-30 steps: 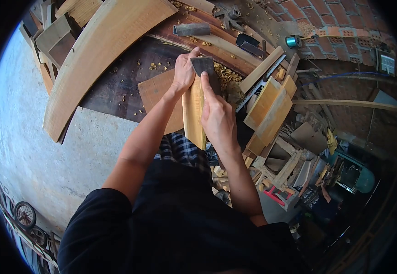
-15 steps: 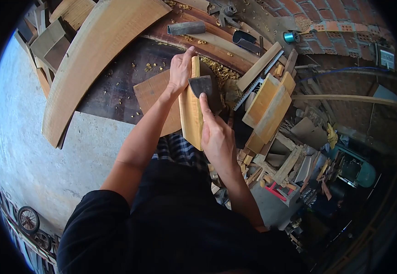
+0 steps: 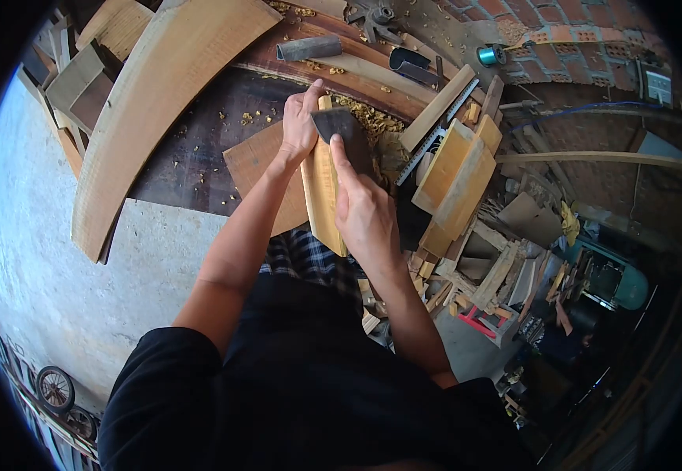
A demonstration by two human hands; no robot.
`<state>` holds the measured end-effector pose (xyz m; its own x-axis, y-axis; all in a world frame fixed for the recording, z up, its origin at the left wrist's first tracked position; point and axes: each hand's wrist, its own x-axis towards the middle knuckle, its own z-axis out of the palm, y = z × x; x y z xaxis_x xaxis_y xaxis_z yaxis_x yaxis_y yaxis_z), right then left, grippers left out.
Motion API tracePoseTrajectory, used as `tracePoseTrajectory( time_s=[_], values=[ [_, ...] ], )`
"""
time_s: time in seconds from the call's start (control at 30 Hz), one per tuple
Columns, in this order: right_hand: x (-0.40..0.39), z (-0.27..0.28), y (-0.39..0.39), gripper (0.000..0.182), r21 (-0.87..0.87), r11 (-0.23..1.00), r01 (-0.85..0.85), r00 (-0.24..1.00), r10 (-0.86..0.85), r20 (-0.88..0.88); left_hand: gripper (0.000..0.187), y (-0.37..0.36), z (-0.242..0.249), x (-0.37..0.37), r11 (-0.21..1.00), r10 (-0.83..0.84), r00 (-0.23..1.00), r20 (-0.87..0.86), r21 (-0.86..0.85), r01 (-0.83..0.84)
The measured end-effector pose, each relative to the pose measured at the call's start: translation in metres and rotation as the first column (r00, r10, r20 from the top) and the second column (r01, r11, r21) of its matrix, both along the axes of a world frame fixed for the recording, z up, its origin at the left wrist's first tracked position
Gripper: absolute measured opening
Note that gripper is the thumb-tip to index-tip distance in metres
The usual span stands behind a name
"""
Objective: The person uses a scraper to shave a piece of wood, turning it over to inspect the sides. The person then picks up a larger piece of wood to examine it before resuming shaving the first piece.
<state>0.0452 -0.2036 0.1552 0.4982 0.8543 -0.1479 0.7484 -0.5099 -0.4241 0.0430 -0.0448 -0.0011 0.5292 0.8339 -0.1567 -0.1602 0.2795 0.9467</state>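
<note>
A yellowish wooden board (image 3: pixel 321 196) stands on edge in front of my body, its lower end near the checkered cloth at my waist. My left hand (image 3: pixel 300 125) grips the board's far end from the left. With my right hand (image 3: pixel 364 212) I hold a dark, wide blade or scraper (image 3: pixel 334 125) against the board's upper edge. The index finger lies stretched along the dark piece; the other fingers are curled, and what they wrap round is hidden. A flat brown wood piece (image 3: pixel 258 173) lies to the left, partly behind my left forearm.
A large curved plank (image 3: pixel 148 118) lies at the left on the dark bench top (image 3: pixel 191 149). Curved metal pieces (image 3: pixel 309 49) and wood shavings (image 3: pixel 368 118) are at the back. Stacked boards (image 3: pixel 458 177) and a handsaw (image 3: pixel 435 137) lie to the right, beyond them scrap wood.
My right hand and the dark blade have moved forward along the board, toward its far end. My left hand still grips that end. The whole view has shifted slightly.
</note>
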Motion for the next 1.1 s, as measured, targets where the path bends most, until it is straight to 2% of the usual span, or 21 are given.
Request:
tracePoseTrajectory(
  time_s=[0.07, 0.13, 0.2, 0.27, 0.33, 0.4, 0.47, 0.5, 0.53, 0.6, 0.67, 0.73, 0.8, 0.83, 0.87, 0.93, 1.0, 1.1],
  values=[
    [-0.005, 0.006, -0.013, 0.061, -0.066, 0.998, 0.001, 1.000, -0.001, -0.007, 0.060, 0.000, -0.011, -0.001, 0.999, -0.032, 0.999, -0.033, 0.000, 0.032],
    [-0.005, 0.004, -0.017, 0.062, 0.039, 0.999, -0.012, 0.999, 0.013, -0.045, 0.059, -0.001, -0.006, -0.001, 0.999, -0.038, 0.996, -0.077, 0.023, 0.040],
    [0.005, -0.001, 0.003, 0.062, 0.025, 1.000, 0.003, 0.999, -0.003, -0.035, 0.058, -0.005, 0.004, 0.001, 1.000, 0.029, 0.999, -0.043, 0.010, -0.029],
    [0.006, -0.002, 0.009, 0.063, 0.032, 0.999, 0.009, 1.000, -0.009, -0.025, 0.059, -0.006, 0.008, 0.000, 1.000, 0.021, 1.000, 0.022, -0.002, -0.021],
    [-0.002, -0.005, -0.011, 0.074, 0.043, 0.999, -0.031, 0.999, 0.029, 0.031, 0.059, -0.003, -0.001, -0.001, 1.000, -0.002, 0.999, -0.034, -0.006, 0.002],
    [-0.006, -0.006, -0.025, 0.071, 0.050, 0.998, -0.037, 0.998, 0.034, 0.054, 0.060, 0.002, -0.008, 0.000, 1.000, -0.025, 0.999, -0.037, 0.004, 0.025],
    [-0.005, -0.003, -0.027, 0.071, 0.043, 0.999, -0.019, 0.999, 0.020, -0.033, 0.060, 0.001, -0.011, 0.001, 0.999, -0.012, 1.000, -0.025, -0.035, 0.011],
    [-0.006, 0.000, -0.022, 0.071, 0.038, 0.999, -0.016, 0.999, 0.017, -0.034, 0.058, -0.004, 0.018, -0.002, 0.994, 0.092, 0.995, 0.035, -0.059, -0.089],
    [-0.006, 0.005, -0.010, 0.067, 0.011, 1.000, -0.005, 0.998, 0.006, -0.057, 0.056, 0.005, 0.008, -0.006, 0.989, 0.017, 0.995, 0.101, -0.145, -0.002],
    [-0.007, 0.008, -0.010, 0.064, -0.012, 1.000, 0.014, 0.997, -0.015, -0.077, 0.056, 0.000, 0.001, -0.002, 0.997, 0.044, 0.997, 0.064, -0.063, -0.040],
    [-0.009, 0.006, -0.024, 0.063, -0.071, 0.997, 0.021, 1.000, -0.022, -0.013, 0.057, -0.007, 0.002, 0.001, 0.997, 0.035, 0.999, 0.003, 0.071, -0.036],
    [-0.014, 0.001, -0.040, 0.063, -0.035, 0.999, 0.018, 1.000, -0.019, -0.014, 0.058, -0.006, 0.000, 0.001, 1.000, -0.004, 1.000, -0.010, 0.018, 0.004],
    [-0.011, -0.001, -0.041, 0.063, 0.006, 1.000, 0.014, 1.000, -0.014, -0.013, 0.059, -0.006, -0.003, 0.003, 0.998, 0.020, 1.000, 0.001, 0.058, -0.020],
    [-0.005, -0.002, -0.030, 0.063, 0.027, 1.000, 0.002, 1.000, -0.002, -0.004, 0.059, -0.003, -0.002, 0.001, 0.995, -0.016, 1.000, -0.019, 0.098, 0.018],
    [-0.002, -0.002, -0.022, 0.063, 0.045, 0.999, -0.009, 1.000, 0.009, 0.003, 0.058, -0.010, 0.000, 0.004, 0.944, 0.195, 0.978, -0.070, 0.283, -0.168],
    [-0.005, 0.000, -0.023, 0.064, 0.049, 0.999, -0.005, 1.000, 0.006, -0.024, 0.057, -0.001, 0.005, -0.003, 1.000, 0.025, 0.999, 0.045, 0.001, -0.025],
    [-0.012, 0.003, -0.035, 0.063, -0.041, 0.998, 0.037, 0.999, -0.037, -0.004, 0.058, -0.004, 0.007, 0.000, 0.999, -0.012, 1.000, -0.025, 0.041, 0.013],
    [-0.017, 0.002, -0.052, 0.064, 0.014, 1.000, 0.011, 1.000, -0.010, -0.013, 0.058, -0.008, -0.003, 0.003, 0.999, 0.018, 1.000, -0.006, 0.027, -0.018]
  ],
)
